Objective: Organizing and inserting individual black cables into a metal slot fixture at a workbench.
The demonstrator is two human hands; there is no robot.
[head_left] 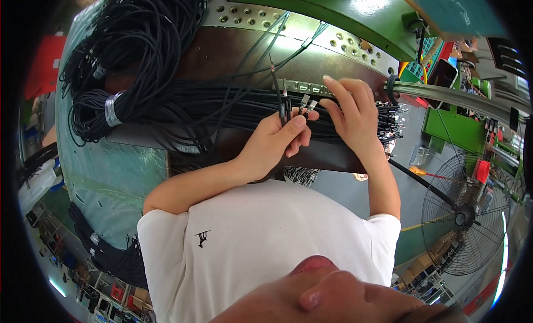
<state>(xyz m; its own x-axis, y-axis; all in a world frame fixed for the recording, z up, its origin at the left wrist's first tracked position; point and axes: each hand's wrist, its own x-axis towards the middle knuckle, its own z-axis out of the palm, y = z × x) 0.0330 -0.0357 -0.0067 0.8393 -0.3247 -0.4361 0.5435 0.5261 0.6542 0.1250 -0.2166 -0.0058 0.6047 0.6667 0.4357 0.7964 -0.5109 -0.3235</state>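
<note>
Slim black cables with silvery metal ends are pinched by the left hand, apparently being sorted, and careful gripping seems next required of the right hand, fingers parted, seemingly empty.

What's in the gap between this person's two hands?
In the head view, two silver metal plugs show between the left hand and the right hand, with a bundle of black cables lying beneath.

Single wide fisheye view, head-mounted, left of a side-by-side pair, faces downward at close range over the white shirt toward left hand, right hand and brown worktop.
</note>
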